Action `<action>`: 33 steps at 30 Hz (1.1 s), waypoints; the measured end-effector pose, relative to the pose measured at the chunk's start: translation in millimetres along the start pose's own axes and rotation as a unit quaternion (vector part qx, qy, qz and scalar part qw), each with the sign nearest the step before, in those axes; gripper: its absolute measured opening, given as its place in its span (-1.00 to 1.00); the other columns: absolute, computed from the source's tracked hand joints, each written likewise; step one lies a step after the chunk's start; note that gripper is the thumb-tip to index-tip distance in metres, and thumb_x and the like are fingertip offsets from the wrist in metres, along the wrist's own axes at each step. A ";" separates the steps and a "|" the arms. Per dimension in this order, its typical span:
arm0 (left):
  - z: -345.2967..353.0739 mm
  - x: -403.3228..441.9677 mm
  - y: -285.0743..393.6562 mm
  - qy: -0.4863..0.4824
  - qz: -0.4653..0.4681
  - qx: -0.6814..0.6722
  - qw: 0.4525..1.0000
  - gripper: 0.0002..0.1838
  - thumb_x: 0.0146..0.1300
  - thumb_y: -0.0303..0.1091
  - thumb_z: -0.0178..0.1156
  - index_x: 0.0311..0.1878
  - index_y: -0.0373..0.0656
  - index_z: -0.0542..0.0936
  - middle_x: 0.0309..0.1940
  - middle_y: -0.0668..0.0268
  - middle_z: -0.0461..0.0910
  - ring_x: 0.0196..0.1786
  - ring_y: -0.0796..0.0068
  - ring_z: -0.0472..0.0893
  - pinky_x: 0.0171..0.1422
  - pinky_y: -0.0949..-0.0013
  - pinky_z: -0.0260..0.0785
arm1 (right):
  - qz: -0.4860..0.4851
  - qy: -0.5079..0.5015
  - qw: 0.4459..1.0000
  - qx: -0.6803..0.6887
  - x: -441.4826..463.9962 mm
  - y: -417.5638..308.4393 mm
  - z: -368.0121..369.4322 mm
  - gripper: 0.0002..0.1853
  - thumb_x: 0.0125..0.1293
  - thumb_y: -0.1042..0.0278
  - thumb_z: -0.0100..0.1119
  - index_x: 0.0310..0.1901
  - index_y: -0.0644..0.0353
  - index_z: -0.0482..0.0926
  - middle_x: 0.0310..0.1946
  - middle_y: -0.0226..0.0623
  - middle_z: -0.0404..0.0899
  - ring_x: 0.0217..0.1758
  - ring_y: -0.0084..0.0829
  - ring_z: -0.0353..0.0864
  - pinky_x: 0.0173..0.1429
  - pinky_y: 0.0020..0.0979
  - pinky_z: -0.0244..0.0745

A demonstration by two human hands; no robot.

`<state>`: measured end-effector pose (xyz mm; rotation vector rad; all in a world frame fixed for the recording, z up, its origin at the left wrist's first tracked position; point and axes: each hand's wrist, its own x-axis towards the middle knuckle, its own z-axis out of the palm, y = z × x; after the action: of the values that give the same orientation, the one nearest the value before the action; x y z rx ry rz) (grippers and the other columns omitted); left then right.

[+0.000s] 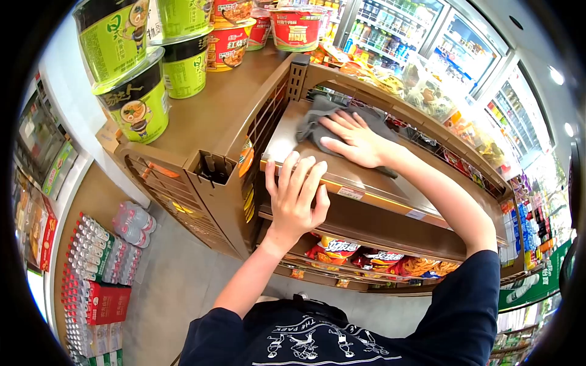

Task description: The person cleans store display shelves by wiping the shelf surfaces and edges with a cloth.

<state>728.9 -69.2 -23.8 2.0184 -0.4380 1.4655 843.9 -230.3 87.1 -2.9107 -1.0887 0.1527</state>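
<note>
My right hand point(356, 139) lies flat, fingers spread, on a dark grey cloth point(314, 122). The crumpled cloth rests on the left part of a brown metal shelf point(390, 180), and part of it is hidden under my palm. Closer to me, my left hand point(295, 194) touches the front edge of the same shelf. Its fingers are stretched upward over the yellow price strip point(332, 186), and it holds nothing.
Left of the shelf, stacked green noodle cups point(137, 110) and red noodle cups point(296, 29) stand on a brown top. Snack bags point(334, 250) fill a lower shelf. Bottled drinks point(85, 256) are stacked at the left. Glass-door fridges point(390, 27) stand behind.
</note>
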 end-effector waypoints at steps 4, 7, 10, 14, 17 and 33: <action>8.1 -3.3 -1.6 0.020 0.010 -0.005 1.000 -0.60 0.13 -0.32 0.16 0.08 -0.16 0.57 0.08 0.18 0.52 0.28 0.00 0.41 0.57 -0.20 -0.21 | 0.033 -0.035 0.999 0.010 -34.3 -2.3 -8.6 -0.23 0.53 -0.26 -0.36 0.54 0.17 0.01 0.56 0.14 -0.16 0.66 -0.03 -0.35 0.66 -0.05 -0.50; 14.5 -8.0 -5.1 0.026 0.006 -0.005 1.000 -0.61 0.16 -0.28 0.13 0.07 -0.16 0.57 0.09 0.17 0.50 0.31 0.00 0.40 0.58 -0.20 -0.25 | -0.047 -0.046 0.998 -0.009 -35.8 -12.9 -8.0 -0.23 0.50 -0.27 -0.34 0.50 0.20 0.13 0.53 0.22 -0.07 0.65 0.05 -0.30 0.64 0.05 -0.47; 18.3 -9.4 -8.2 0.046 0.022 -0.003 0.999 -0.62 0.17 -0.28 0.13 0.06 -0.16 0.57 0.09 0.16 0.50 0.30 0.00 0.40 0.58 -0.18 -0.27 | -0.211 0.020 0.977 -0.022 -5.5 -25.3 1.8 -0.28 0.47 -0.20 -0.22 0.42 0.24 0.22 0.37 0.15 0.23 0.59 0.11 -0.05 0.63 0.12 -0.34; 12.5 -7.1 -9.7 0.024 0.024 0.017 0.999 -0.64 0.19 -0.26 0.13 0.04 -0.15 0.60 0.08 0.19 0.52 0.31 0.05 0.40 0.58 -0.17 -0.23 | -0.218 0.099 0.971 0.008 45.6 -36.6 13.1 -0.31 0.50 -0.15 -0.24 0.42 0.24 0.20 0.21 0.04 0.35 0.41 0.02 0.25 0.56 0.20 -0.19; 14.3 -7.0 -11.0 0.034 0.034 0.043 0.998 -0.63 0.18 -0.23 0.14 0.04 -0.13 0.61 0.08 0.20 0.52 0.31 0.08 0.41 0.57 -0.17 -0.20 | -0.213 0.108 0.971 0.023 43.8 -34.8 8.4 -0.31 0.51 -0.19 -0.28 0.39 0.25 0.23 0.20 0.04 0.36 0.42 0.01 0.23 0.56 0.21 -0.21; 13.9 -5.9 -14.2 0.022 0.043 0.056 0.997 -0.61 0.23 -0.25 0.04 0.07 -0.23 0.53 0.09 0.12 0.49 0.35 -0.04 0.35 0.56 -0.22 -0.21 | -0.046 -0.015 0.998 0.032 18.7 -22.8 -4.4 -0.13 0.42 -0.43 -0.32 0.31 0.33 0.29 0.33 0.07 0.28 0.52 0.03 0.09 0.62 0.14 -0.31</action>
<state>745.5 -67.7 -36.1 2.0720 -0.4369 1.6169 843.5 -200.8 91.4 -2.8047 -1.1977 0.2252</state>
